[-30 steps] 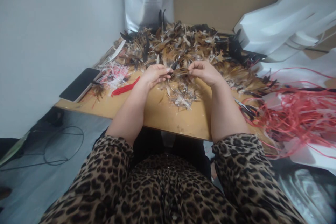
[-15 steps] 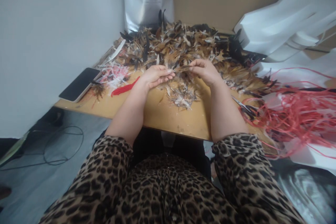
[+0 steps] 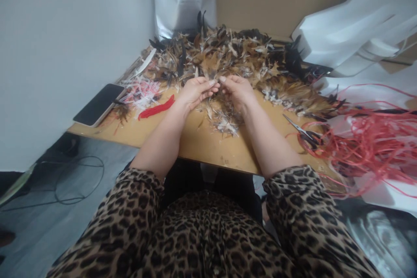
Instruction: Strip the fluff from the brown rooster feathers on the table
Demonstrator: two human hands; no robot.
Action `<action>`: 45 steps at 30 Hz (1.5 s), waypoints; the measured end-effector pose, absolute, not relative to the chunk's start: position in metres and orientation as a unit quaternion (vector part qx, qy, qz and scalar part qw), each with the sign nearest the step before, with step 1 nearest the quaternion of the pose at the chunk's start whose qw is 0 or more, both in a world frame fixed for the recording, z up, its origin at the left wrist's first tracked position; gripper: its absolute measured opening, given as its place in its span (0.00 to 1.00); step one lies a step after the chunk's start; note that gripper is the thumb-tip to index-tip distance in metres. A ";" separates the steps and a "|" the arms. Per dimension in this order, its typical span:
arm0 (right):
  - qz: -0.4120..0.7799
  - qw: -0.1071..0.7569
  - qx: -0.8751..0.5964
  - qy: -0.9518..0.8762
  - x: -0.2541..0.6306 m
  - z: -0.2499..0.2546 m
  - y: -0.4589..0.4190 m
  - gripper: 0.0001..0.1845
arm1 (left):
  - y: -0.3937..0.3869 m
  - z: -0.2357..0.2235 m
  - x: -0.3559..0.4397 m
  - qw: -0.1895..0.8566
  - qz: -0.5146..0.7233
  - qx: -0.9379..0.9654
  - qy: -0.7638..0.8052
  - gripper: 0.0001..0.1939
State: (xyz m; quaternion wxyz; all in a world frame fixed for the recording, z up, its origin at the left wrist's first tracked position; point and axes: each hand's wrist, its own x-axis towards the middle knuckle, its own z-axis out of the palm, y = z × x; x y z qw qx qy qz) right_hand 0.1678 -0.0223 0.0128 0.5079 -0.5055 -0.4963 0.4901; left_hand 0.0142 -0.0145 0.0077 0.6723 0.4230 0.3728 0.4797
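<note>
My left hand [image 3: 197, 91] and my right hand [image 3: 237, 91] meet almost tip to tip over the table. The left thumb and fingers pinch a brown feather [image 3: 211, 66], which seems to point up and away from me, blending with the heap behind. My right thumb and forefinger are pinched at the feather's lower end; whether they grip it is hard to see. Beyond both hands spreads a big pile of brown and black feathers [image 3: 241, 52]. Below them lies a small scatter of whitish fluff and feather bits [image 3: 228, 126].
Left on the table [image 3: 208, 147] are a phone [image 3: 99, 104], a red bundle of strands [image 3: 157, 107] and pink-white strips [image 3: 141, 91]. Scissors [image 3: 304, 131] lie at right beside tangled red ribbon [image 3: 374, 143]. A silver bag [image 3: 184, 8] stands at the back.
My right hand has come left and closer to my left hand. The feather that stretched between the hands now points away from me. The scissors show more fully.
</note>
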 end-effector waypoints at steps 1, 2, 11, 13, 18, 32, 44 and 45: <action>0.496 0.520 -0.500 -0.483 0.166 0.012 -0.023 0.22 | -0.015 0.007 0.015 0.677 0.471 0.432 0.365 0.06; 0.505 0.527 -0.495 -0.472 0.165 0.012 -0.023 0.21 | -0.016 0.007 0.015 0.682 0.462 0.440 0.357 0.05; 0.514 0.522 -0.490 -0.472 0.167 0.011 -0.021 0.17 | -0.017 0.006 0.016 0.707 0.458 0.408 0.352 0.07; 0.498 0.527 -0.494 -0.480 0.167 0.010 -0.020 0.19 | -0.016 0.005 0.016 0.712 0.459 0.400 0.350 0.06; 0.463 0.547 -0.495 -0.491 0.166 0.010 -0.019 0.23 | -0.012 0.002 0.013 0.732 0.430 0.391 0.356 0.04; 0.479 0.564 -0.473 -0.479 0.157 0.005 -0.020 0.24 | -0.014 0.003 0.016 0.751 0.418 0.373 0.349 0.02; 0.505 0.575 -0.445 -0.465 0.160 -0.001 -0.017 0.22 | -0.013 0.002 0.017 0.703 0.455 0.415 0.356 0.05; 0.497 0.573 -0.446 -0.474 0.161 -0.002 -0.017 0.21 | -0.012 0.001 0.018 0.693 0.459 0.424 0.359 0.05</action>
